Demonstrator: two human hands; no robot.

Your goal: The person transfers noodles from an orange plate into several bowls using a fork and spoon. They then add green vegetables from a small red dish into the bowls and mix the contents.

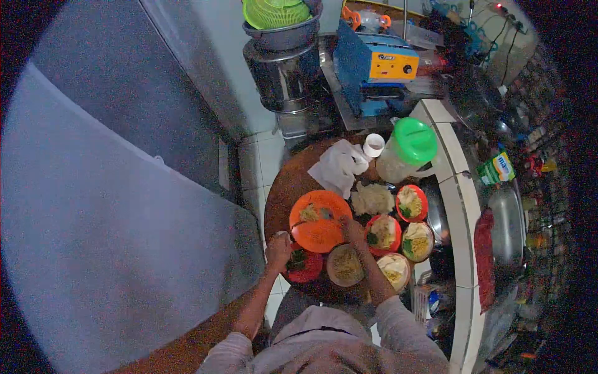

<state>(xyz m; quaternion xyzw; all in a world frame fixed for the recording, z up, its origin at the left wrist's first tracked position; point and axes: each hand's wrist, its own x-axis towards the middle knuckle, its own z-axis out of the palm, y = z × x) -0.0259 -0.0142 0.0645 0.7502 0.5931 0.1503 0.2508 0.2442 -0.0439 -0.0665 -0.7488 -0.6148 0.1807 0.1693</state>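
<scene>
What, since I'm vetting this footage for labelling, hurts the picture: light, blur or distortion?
Head view: black corners and a bowed-looking white tiled ledge suggest wide-lens distortion; head view: dim light, with coloured grain over the pale sheet; head view: glints on the steel pot; head view: soft detail at the right hand, its fingers hard to separate.

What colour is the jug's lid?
The lid is bright green, clearest in the head view.

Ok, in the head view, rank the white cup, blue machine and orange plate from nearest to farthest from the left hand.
1. Orange plate: just right of the left hand.
2. White cup: farther forward and right.
3. Blue machine: farthest forward, beyond the cup.
</scene>
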